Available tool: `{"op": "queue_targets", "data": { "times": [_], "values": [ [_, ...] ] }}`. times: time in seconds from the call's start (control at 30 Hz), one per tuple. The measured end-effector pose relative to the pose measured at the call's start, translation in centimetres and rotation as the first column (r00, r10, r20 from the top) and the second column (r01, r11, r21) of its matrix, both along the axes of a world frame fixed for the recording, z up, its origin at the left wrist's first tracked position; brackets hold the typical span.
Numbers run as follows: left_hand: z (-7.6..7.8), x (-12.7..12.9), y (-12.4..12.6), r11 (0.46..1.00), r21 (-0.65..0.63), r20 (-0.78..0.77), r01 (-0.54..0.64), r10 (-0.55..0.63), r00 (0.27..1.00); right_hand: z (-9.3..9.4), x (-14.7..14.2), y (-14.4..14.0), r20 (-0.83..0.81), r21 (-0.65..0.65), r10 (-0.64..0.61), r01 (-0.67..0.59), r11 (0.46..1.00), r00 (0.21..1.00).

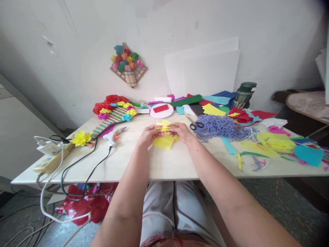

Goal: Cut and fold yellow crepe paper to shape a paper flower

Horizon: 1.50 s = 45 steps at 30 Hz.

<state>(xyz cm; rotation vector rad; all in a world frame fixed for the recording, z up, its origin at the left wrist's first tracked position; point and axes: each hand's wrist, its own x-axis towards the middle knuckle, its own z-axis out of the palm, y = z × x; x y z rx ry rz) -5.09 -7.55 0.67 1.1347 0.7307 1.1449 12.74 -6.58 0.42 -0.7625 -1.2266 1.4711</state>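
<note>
My left hand (150, 134) and my right hand (180, 132) face each other over the middle of the table. Between them they pinch a narrow rolled or folded strip of yellow crepe paper (165, 127), one end in each hand. More yellow crepe paper (164, 142) spreads just below my fingers, on or close to the tabletop; whether it joins the strip I cannot tell. Beyond my hands lies a white oval disc (168, 113) bearing a red rectangle. Black-handled scissors (196, 126) rest a little right of my right hand.
A hot glue gun (111, 137) and its cord lie left, near a power strip (53, 157) and a flower-trimmed woven piece (113, 120). On the right are a tangle of purple yarn (218, 127), coloured paper scraps (275, 142) and a dark green bottle (245, 95). The table's front edge (174, 179) is close.
</note>
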Motion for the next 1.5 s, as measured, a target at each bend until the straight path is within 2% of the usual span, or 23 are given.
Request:
{"op": "queue_targets", "data": {
  "times": [0.8,1.0,1.17,1.37,1.5],
  "values": [
    [0.20,-0.05,0.06,0.999,-0.045,0.073,0.007,-0.004,0.997,0.23,-0.09,-0.30,-0.023,0.029,-0.003,0.003,1.000,1.000],
    [0.00,0.10,0.25,0.998,-0.016,-0.030,-0.064,0.064,0.997,0.43,-0.07,-0.53,-0.014,0.017,0.000,0.001,1.000,1.000],
    [-0.05,0.18,0.25,0.996,0.007,-0.063,-0.092,0.093,0.994,0.40,0.03,-0.52,-0.068,0.066,0.040,-0.036,0.997,0.997],
    [0.10,0.32,0.14,0.988,0.041,-0.151,-0.146,0.151,0.977,0.25,-0.42,-0.44,0.098,0.062,-0.051,0.045,0.997,0.994],
    [0.10,0.40,0.18,0.979,0.066,-0.174,-0.194,0.203,0.963,0.22,-0.59,-0.44,0.112,0.049,-0.072,0.067,0.997,0.991]
  ]
}}
